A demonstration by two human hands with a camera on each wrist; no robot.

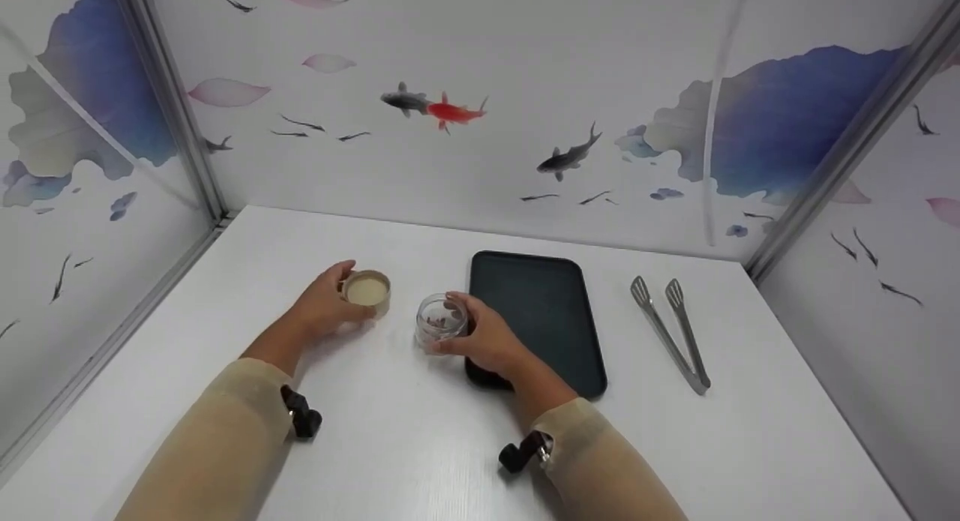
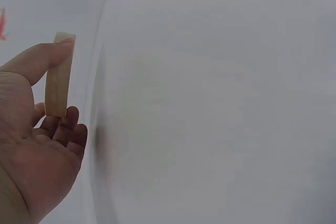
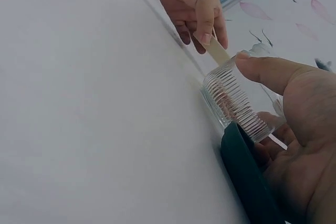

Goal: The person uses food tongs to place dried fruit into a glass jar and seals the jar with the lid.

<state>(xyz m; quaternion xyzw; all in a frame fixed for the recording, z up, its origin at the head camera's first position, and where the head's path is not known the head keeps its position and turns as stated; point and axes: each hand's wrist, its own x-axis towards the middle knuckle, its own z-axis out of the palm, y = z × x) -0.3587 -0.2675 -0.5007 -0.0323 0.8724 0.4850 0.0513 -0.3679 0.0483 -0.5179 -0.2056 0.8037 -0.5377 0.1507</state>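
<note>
My left hand [image 1: 328, 303] pinches a round beige lid [image 1: 367, 289] by its rim, its hollow side facing up. In the left wrist view the lid [image 2: 60, 77] appears edge-on between the thumb and the fingers. With my right hand [image 1: 487, 335] I grip a ribbed clear glass jar [image 1: 441, 322] around its side. Its mouth is uncovered, and some small brownish pieces lie inside. In the right wrist view the jar [image 3: 236, 98] is beside the edge of the dark tray [image 3: 247, 174], the thumb on its near side.
The dark rectangular tray [image 1: 536, 311] lies partly under my right hand and forearm. Metal tongs [image 1: 675, 337] rest spread apart on the white table [image 1: 390, 446] to the right of the tray. Printed wall panels [image 1: 480, 176] enclose the back and sides.
</note>
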